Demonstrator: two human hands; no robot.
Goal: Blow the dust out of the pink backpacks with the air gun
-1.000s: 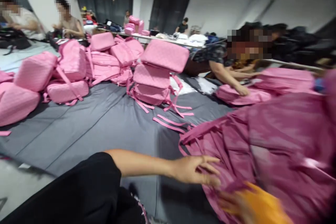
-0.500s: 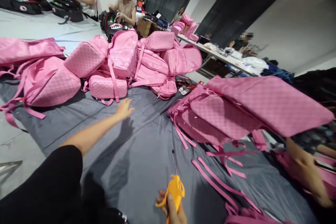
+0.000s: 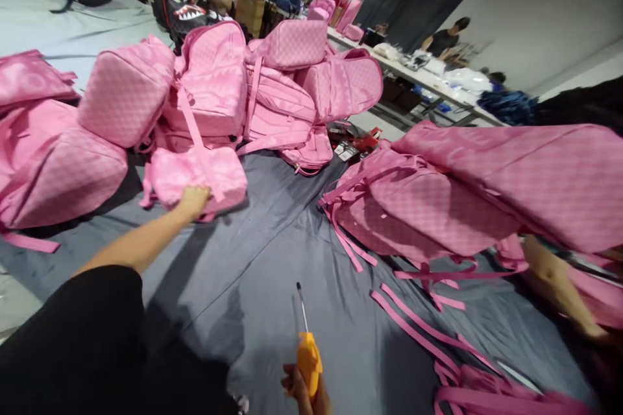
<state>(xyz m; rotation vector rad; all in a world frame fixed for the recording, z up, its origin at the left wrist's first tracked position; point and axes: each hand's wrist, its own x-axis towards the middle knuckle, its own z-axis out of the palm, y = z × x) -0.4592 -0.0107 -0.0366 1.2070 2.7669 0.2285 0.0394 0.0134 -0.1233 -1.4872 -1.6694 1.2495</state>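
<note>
The small bag [image 3: 178, 175] has been reached by the left hand [image 3: 196, 201]: in the earlier frame the fingers were held open over the cloth [image 3: 272, 233] just short of it, and now they are curled against its near edge. A closed grip on the bag is suggested, though which part is pinched is hidden beneath the hand. The work is judged to have passed from reaching to handling of this bag. Its position is at the front of the pile [image 3: 219, 87], which is heaped directly behind it.

The bag also appears to have been tipped: its checked end was shown earlier, whereas a paler, mottled face is shown now, with a strap [image 3: 192, 120] laid down across it.

By the right hand [image 3: 304, 399], to the right of the small bag and nearer the wearer, the yellow tool [image 3: 309, 363] is held by its handle, fingers wrapped at one side and thumb at the other. It has been turned slightly, so that the hooked guard seen earlier is no longer clearly shown. Its thin shaft is pointed away over the cloth, and no bag is touched by the tip.

Well to the right of the small bag, the stack [image 3: 438, 207] is seen much as before, with a co-worker's arm [image 3: 559, 285] extended below it.
</note>
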